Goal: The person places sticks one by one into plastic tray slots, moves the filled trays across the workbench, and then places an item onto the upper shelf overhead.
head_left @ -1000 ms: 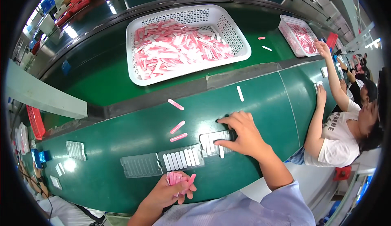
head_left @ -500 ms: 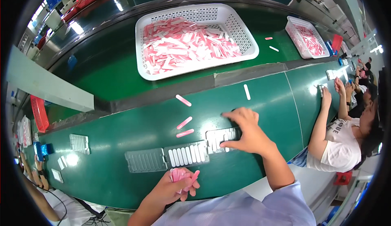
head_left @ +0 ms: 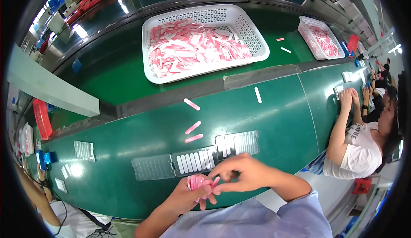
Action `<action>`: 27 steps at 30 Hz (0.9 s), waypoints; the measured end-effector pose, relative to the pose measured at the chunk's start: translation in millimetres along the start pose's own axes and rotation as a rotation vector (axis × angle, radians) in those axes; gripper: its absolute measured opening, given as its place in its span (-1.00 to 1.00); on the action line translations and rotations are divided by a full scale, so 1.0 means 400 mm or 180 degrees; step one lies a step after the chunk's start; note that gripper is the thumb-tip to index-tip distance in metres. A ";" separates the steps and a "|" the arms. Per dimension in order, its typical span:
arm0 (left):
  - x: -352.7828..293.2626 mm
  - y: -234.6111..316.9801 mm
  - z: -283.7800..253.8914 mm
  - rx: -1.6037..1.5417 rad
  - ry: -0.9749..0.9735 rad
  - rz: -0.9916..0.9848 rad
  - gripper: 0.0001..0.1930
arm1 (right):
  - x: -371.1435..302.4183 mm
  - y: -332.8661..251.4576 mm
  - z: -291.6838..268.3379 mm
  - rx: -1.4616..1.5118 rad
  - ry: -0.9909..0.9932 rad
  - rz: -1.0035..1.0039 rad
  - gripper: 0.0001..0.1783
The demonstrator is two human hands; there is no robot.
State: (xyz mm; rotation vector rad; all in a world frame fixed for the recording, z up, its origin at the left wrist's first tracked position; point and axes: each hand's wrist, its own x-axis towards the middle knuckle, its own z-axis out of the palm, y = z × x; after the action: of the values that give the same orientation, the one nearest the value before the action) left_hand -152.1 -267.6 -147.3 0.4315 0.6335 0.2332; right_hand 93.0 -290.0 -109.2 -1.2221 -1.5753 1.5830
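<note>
Three clear trays (head_left: 195, 161) lie on the green belt (head_left: 274, 113) — I see the middle one filled with white sticks. My left hand (head_left: 188, 195) grips pink sticks (head_left: 198, 182); my right hand (head_left: 244, 173) pinches one. Beyond sits a white basket (head_left: 257, 41) of sticks.

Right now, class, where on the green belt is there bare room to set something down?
Bare belt lies right of the loose pink sticks, and left of the clear trays. It is crowded around both hands: left, right.
</note>
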 end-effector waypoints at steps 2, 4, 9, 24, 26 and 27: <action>0.000 0.004 0.008 0.0149 -0.0027 -0.0053 -0.75 | 0.010 0.041 0.010 0.0054 -0.0086 -0.0142 -0.84; -0.013 0.013 0.007 0.0198 0.0232 -0.0088 -0.75 | 0.021 0.062 0.007 0.1180 0.0900 -0.0275 -0.94; -0.038 0.000 -0.038 0.0101 0.0190 0.0251 -0.77 | 0.001 0.077 -0.145 0.1104 0.1433 -0.0041 -0.96; -0.022 0.013 -0.003 -0.0127 0.0274 0.0190 -0.83 | 0.026 0.003 -0.109 -0.1844 0.1054 -0.0808 -0.65; -0.017 0.017 0.005 -0.0109 0.0173 0.0101 -0.83 | 0.015 0.011 -0.052 -0.1012 0.1021 -0.0909 -0.72; -0.013 0.018 0.011 -0.0105 0.0169 0.0092 -0.83 | 0.013 -0.003 -0.028 -0.0672 0.0770 -0.0705 -0.76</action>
State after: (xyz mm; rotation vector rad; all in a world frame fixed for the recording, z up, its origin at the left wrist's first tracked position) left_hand -154.0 -264.2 -138.2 0.4040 0.6750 0.2829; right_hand 100.6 -280.5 -107.5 -1.2464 -1.6829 1.1094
